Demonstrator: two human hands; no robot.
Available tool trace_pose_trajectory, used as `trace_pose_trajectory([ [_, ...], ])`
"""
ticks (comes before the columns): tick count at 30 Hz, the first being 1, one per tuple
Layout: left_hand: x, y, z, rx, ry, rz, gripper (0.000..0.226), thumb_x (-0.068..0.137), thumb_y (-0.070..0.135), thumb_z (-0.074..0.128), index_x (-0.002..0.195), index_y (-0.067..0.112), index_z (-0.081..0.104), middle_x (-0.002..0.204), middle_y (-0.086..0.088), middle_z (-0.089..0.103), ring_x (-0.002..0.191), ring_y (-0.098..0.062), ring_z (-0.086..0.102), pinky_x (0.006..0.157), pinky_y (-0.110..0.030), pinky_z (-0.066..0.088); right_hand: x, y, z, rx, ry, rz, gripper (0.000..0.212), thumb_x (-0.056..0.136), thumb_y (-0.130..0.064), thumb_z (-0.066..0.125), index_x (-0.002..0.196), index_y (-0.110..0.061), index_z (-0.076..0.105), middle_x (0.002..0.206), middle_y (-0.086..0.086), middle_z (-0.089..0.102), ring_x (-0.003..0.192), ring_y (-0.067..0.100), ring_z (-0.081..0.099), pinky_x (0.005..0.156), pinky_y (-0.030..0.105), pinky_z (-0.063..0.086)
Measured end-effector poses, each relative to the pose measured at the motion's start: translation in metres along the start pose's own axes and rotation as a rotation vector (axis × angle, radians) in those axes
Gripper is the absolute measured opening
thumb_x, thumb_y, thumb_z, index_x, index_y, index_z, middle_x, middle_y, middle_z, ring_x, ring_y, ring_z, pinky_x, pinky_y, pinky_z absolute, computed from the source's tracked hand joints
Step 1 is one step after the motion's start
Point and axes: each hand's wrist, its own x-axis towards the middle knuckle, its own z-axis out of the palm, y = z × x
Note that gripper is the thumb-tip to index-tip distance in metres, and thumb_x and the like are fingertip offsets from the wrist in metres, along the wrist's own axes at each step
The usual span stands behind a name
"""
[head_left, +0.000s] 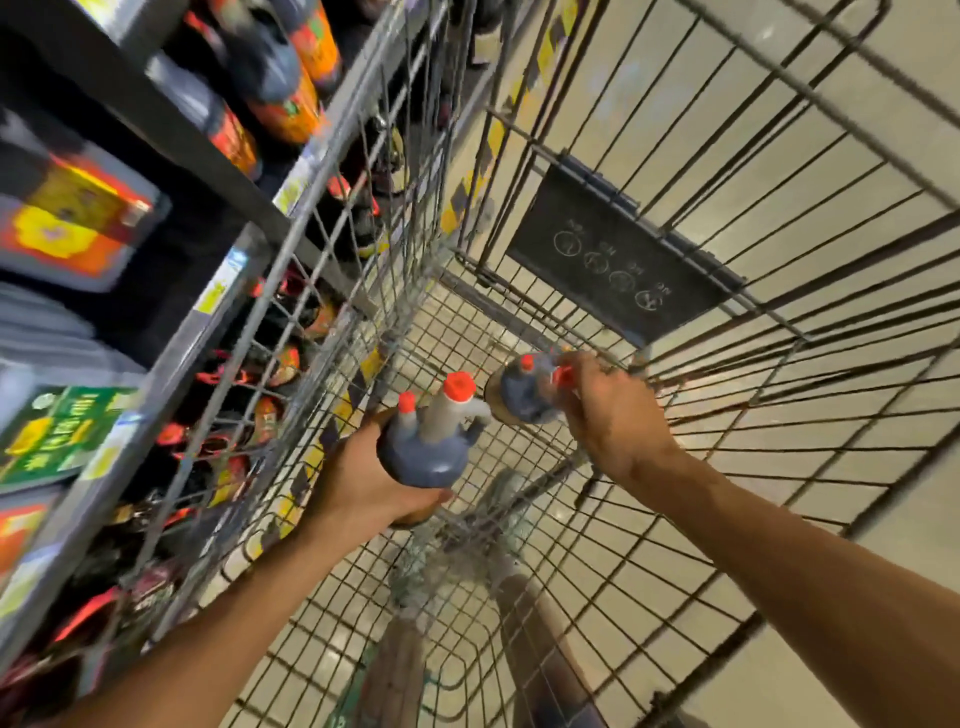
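Observation:
Both my arms reach down into a wire shopping cart (753, 332). My left hand (358, 488) grips a dark bottle (426, 447) from its side; the bottle has two red caps and a handle. My right hand (613, 421) grips the top of a second dark bottle (524, 395) with red caps, near the cart's far end. Both bottles hang above the cart's wire floor (467, 332). The frame is blurred by motion.
A store shelf (171, 135) full of dark bottles with orange and red labels runs along the left, close against the cart's side. A dark plate with round icons (623, 260) hangs on the cart's front wall. Pale floor tiles (675, 83) show through the wires.

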Motion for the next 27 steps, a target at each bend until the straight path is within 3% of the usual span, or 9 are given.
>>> trace_pose_trajectory([
  [5,-0.001,-0.016,-0.003,-0.084,0.066,-0.099,0.09,0.032,0.067,0.093,0.109,0.03,0.065,0.102,0.011,0.073,0.101,-0.014,0.069,0.091,-0.043,0.057,0.003,-0.02,0.023,0.05,0.123,-0.09,0.039,0.104,-0.045,0.046,0.135,-0.021,0.045,0.097,0.007,0.071,0.082,0.03,0.07,0.071,0.04,0.056],
  [8,-0.005,-0.021,-0.002,-0.066,0.109,-0.155,0.073,0.036,0.048,0.099,0.098,0.026,0.066,0.091,0.011,0.073,0.088,-0.01,0.069,0.078,-0.034,0.057,-0.004,-0.008,0.036,0.35,0.15,-0.004,0.044,0.096,-0.055,0.057,0.131,-0.03,0.047,0.112,-0.002,0.071,0.097,0.018,0.068,0.085,0.038,0.057],
  [11,-0.007,-0.025,0.002,-0.064,0.138,-0.145,0.069,0.037,0.045,0.097,0.096,0.028,0.067,0.089,0.013,0.073,0.087,-0.009,0.069,0.07,-0.029,0.054,-0.011,0.004,0.056,0.761,0.028,0.088,0.088,0.075,-0.043,0.085,0.147,-0.034,0.036,0.142,-0.012,0.054,0.13,0.006,0.05,0.109,0.034,0.044],
  [14,-0.007,-0.029,0.006,-0.065,0.15,-0.136,0.071,0.04,0.039,0.099,0.102,0.027,0.067,0.09,0.016,0.072,0.087,-0.008,0.069,0.066,-0.024,0.051,-0.006,0.01,0.082,0.85,-0.005,0.194,0.123,0.056,-0.047,0.092,0.155,-0.039,0.019,0.153,-0.012,0.043,0.139,0.009,0.042,0.116,0.042,0.04],
  [16,-0.007,-0.033,0.008,-0.081,0.158,-0.143,0.075,0.038,0.043,0.099,0.105,0.027,0.067,0.092,0.017,0.074,0.09,-0.006,0.07,0.072,-0.028,0.056,-0.001,0.004,0.098,0.891,-0.021,0.238,0.133,0.053,-0.044,0.095,0.156,-0.044,0.012,0.156,-0.01,0.039,0.141,0.01,0.038,0.116,0.037,0.037],
  [19,-0.005,-0.04,0.01,-0.108,0.172,-0.123,0.071,0.039,0.044,0.098,0.101,0.032,0.067,0.092,0.021,0.074,0.091,0.0,0.069,0.072,-0.025,0.055,0.017,-0.002,0.13,1.036,-0.003,0.272,0.124,0.058,-0.024,0.098,0.156,-0.031,0.022,0.15,-0.005,0.044,0.137,0.01,0.045,0.101,0.016,0.045],
  [22,-0.004,-0.045,0.01,-0.149,0.2,-0.123,0.076,0.035,0.055,0.096,0.101,0.032,0.066,0.094,0.019,0.074,0.092,-0.002,0.07,0.075,-0.032,0.058,0.034,-0.003,0.155,1.095,0.103,0.274,0.095,0.068,0.0,0.091,0.147,-0.015,0.042,0.14,0.006,0.056,0.121,0.011,0.062,0.089,0.024,0.058],
  [24,-0.005,-0.047,0.008,-0.176,0.206,-0.123,0.077,0.035,0.056,0.094,0.102,0.03,0.066,0.094,0.019,0.074,0.091,-0.001,0.07,0.075,-0.032,0.057,0.039,-0.003,0.155,0.951,0.128,0.296,0.07,0.071,-0.02,0.092,0.132,-0.012,0.059,0.119,0.0,0.068,0.097,-0.003,0.067,0.085,0.021,0.058],
  [27,-0.008,-0.048,0.003,-0.225,0.246,-0.089,0.082,0.036,0.056,0.095,0.108,0.03,0.066,0.1,0.017,0.075,0.099,-0.007,0.07,0.083,-0.043,0.059,0.04,-0.003,0.138,0.807,0.226,0.296,0.075,0.06,-0.04,0.096,0.125,-0.022,0.062,0.107,-0.011,0.069,0.09,-0.006,0.065,0.078,0.01,0.054],
])
